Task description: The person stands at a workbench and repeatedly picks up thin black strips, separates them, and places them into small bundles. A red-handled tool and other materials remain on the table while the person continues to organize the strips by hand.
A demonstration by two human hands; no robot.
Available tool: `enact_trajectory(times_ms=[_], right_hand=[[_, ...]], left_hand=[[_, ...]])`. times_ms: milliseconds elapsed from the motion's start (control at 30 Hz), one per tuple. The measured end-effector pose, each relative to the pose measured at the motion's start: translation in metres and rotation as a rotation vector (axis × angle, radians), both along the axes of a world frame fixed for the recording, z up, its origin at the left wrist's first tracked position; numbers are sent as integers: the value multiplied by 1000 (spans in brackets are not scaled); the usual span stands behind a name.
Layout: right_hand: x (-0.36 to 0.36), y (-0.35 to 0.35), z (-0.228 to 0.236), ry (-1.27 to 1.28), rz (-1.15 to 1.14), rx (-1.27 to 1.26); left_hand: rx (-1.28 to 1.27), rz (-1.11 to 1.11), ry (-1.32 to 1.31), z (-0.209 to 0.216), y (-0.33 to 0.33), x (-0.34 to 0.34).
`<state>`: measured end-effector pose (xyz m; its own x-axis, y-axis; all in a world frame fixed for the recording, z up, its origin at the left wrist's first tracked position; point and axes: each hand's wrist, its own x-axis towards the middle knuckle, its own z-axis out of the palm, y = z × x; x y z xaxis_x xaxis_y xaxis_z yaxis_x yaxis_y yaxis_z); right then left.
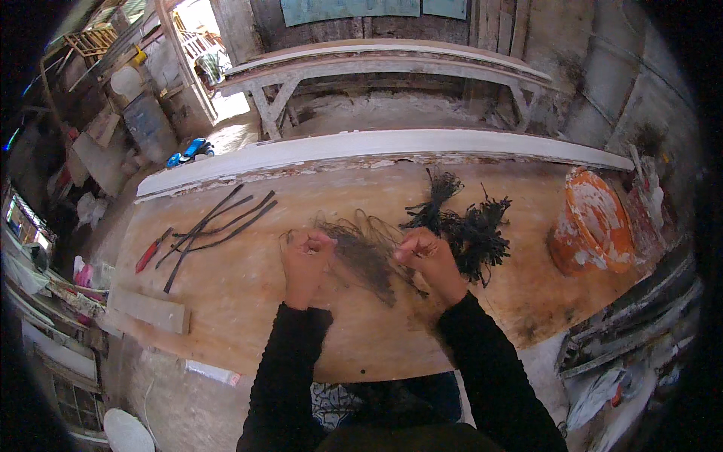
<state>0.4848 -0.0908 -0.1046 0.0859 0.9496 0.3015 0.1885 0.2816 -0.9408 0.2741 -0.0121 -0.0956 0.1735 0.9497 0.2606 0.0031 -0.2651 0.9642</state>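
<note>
Over the middle of the wooden table, my left hand (307, 260) and my right hand (431, 258) are both closed in a pinch, a short gap apart. Thin dark strands (360, 256) lie in a loose, blurred tangle between them, with loops reaching each hand's fingertips. The exact grip is too fine to make out. Just beyond my right hand sit a knotted black bundle (438, 197) and a larger one (482, 235). Left of my left hand, several flat black strips (218, 226) lie crossed, beside a red-handled tool (151, 252).
An orange bucket (591, 222) smeared with white stands at the table's right end. A long white board (376, 147) runs along the far edge. Near the left edge lies a wooden block (154, 310). A blue toy vehicle (192, 153) is beyond, and a long bench (392, 66) stands behind.
</note>
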Motion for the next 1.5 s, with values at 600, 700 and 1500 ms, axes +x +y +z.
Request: enact_trajectory(times_ms=[600,700,1500], right_hand=[[-2,1,3,154,-133,-57],[1,9,4,74,-384,42],[-13,-7,5,253,425,-66]], left_hand=[[80,-493,-60,-21,-22,30],[-269,-832,-93,-5,-36,23],[55,-51,101,-28,11,7]])
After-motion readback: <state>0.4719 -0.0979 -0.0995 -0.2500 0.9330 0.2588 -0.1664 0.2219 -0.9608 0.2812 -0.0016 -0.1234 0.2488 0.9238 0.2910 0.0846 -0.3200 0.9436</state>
